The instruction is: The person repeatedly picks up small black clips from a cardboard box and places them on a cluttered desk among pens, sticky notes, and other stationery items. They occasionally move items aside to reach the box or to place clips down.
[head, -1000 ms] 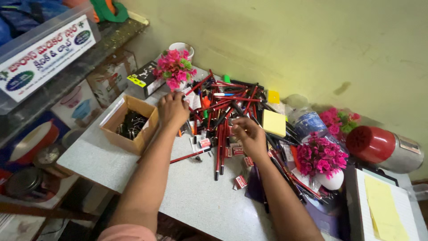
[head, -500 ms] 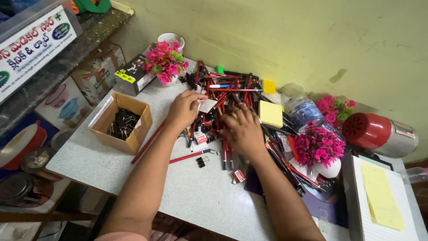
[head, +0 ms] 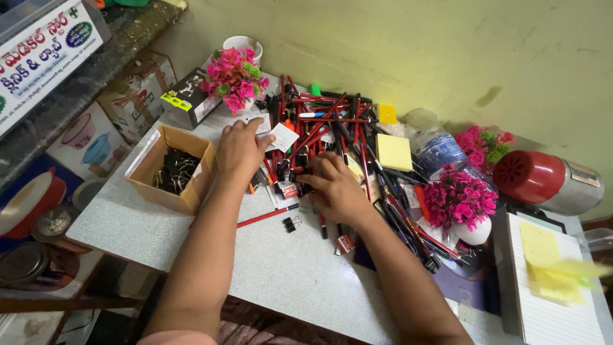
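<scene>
A heap of red and black pens and pencils [head: 332, 124] covers the middle of a speckled grey table [head: 281, 275]. My left hand [head: 239, 150] lies palm down at the heap's left edge, fingers spread, next to a small white card [head: 283, 136]. My right hand [head: 335, 188] rests on the pens near the heap's front, fingers curled over them; whether it grips one is unclear. A loose black binder clip [head: 290, 223] and a red pencil [head: 262, 218] lie on the table between my arms.
An open cardboard box of black binder clips [head: 172, 169] stands at the left. Pink flower pots [head: 233, 76] [head: 460, 207], a yellow sticky pad [head: 393, 151], a plastic bottle [head: 437, 150], a red and silver flask [head: 549, 182] and a lined notepad [head: 552, 281] ring the heap.
My left hand slid left toward the cardboard box. My right hand moved down and nearer onto the front of the heap. The view shifted slightly.
</scene>
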